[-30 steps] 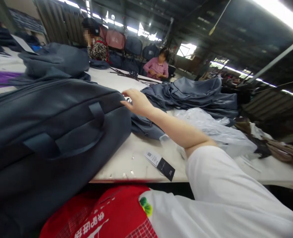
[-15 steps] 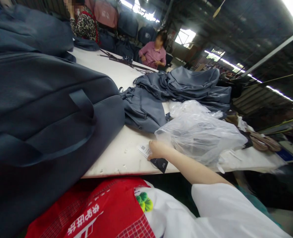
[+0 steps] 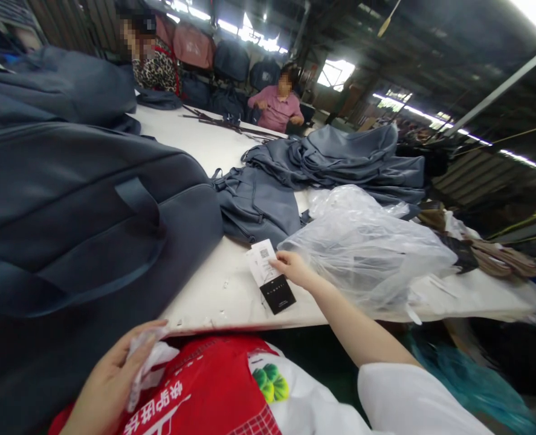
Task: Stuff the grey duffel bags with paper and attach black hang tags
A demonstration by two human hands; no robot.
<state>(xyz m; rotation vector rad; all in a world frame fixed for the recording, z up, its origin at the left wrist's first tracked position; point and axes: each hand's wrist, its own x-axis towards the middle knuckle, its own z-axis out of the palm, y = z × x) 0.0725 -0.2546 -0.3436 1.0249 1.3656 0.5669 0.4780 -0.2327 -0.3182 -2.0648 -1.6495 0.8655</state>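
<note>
My right hand [image 3: 292, 267] pinches a white printed paper tag [image 3: 263, 260] between thumb and fingers, just over the table edge. Joined to it hangs a black tag [image 3: 277, 295] with small pale lettering. At the lower left, my left hand [image 3: 116, 368] is closed around a crumpled whitish piece, thin like plastic or tissue [image 3: 152, 359]. Beside that hand stands a large dark blue bag [image 3: 90, 187] with a wide strap handle [image 3: 109, 272]. A clear plastic bag heap [image 3: 371, 248] lies right of my right hand.
Blue-grey backpacks [image 3: 258, 202] lie piled on the white table [image 3: 199, 302], with more blue bags [image 3: 68, 84] at the left. Dark straps [image 3: 231, 124] lie farther back. Two people, one in a pink shirt [image 3: 277, 109], are across the table. Brown folded goods [image 3: 498, 257] sit at right.
My left hand has come into view at the lower left, holding the crumpled whitish piece. The tags in my right hand have turned and now show more of their faces.
</note>
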